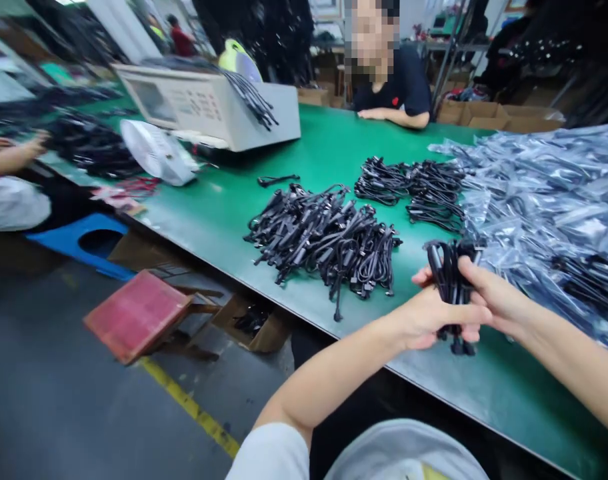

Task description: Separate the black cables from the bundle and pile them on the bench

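A bunch of black coiled cables (449,270) is held upright above the table's near edge, between both of my hands. My left hand (429,317) wraps round its lower part, with the thumb laid across the front. My right hand (499,297) grips the same bunch from the right, thumb near the top. Connector ends stick out below the fingers. Left of my hands lies a large heap of tied black cables (324,240). Beyond my hands are smaller stacks of bundled cables (414,187).
Clear plastic bags (554,193) cover the right of the green table (324,147). A beige instrument (214,107) and a white fan (159,153) stand at the left. A co-worker (404,87) leans on the far edge. A red stool (139,313) stands on the floor.
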The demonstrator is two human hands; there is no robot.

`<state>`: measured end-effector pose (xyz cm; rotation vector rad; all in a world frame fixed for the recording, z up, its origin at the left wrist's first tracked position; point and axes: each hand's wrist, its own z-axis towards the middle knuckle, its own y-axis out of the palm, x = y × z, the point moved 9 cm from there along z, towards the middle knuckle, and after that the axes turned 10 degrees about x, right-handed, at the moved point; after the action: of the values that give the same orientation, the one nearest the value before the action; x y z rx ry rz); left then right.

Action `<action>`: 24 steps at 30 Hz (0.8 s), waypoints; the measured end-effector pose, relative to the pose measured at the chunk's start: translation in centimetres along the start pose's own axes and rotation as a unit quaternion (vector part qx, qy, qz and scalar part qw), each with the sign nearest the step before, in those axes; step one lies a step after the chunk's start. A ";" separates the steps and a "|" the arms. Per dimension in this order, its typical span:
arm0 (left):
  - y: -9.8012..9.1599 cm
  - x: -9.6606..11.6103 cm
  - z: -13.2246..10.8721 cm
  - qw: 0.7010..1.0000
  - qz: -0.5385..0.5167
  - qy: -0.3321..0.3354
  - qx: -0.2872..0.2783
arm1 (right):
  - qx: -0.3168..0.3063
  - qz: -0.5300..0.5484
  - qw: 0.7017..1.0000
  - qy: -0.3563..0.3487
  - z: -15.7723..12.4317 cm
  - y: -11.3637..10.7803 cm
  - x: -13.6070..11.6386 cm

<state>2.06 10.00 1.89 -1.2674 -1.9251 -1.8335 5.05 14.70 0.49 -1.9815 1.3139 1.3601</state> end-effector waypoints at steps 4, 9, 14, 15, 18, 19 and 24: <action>-0.5 -0.2 0.1 1.000 0.006 0.002 0.016 | 0.038 0.017 0.999 -0.009 0.7 -1.0 -0.3; -0.7 -1.2 -0.3 0.999 0.022 -0.018 0.040 | 0.000 0.011 0.999 -0.038 0.4 -0.3 -1.0; -0.7 -0.8 0.1 0.998 0.010 0.013 0.060 | 0.004 -0.047 0.995 -0.085 0.6 0.6 -2.7; -0.9 -0.5 0.2 0.997 0.002 0.032 0.073 | 0.019 -0.064 0.993 -0.100 0.9 0.4 -3.5; -1.7 -0.3 0.2 0.992 0.001 0.045 0.116 | 0.081 -0.140 0.974 -0.161 2.5 -1.4 -7.8; -1.8 -0.5 0.1 0.992 0.013 0.030 0.123 | 0.105 -0.176 0.961 -0.184 3.3 -2.2 -9.7; -1.3 -1.6 0.0 0.994 0.045 -0.004 0.096 | 0.257 -0.425 0.823 -0.275 9.1 -7.2 -20.3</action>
<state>2.13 9.47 -0.09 -1.2767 -1.9600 -1.5615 4.95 34.49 12.97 -1.3418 0.3493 0.8730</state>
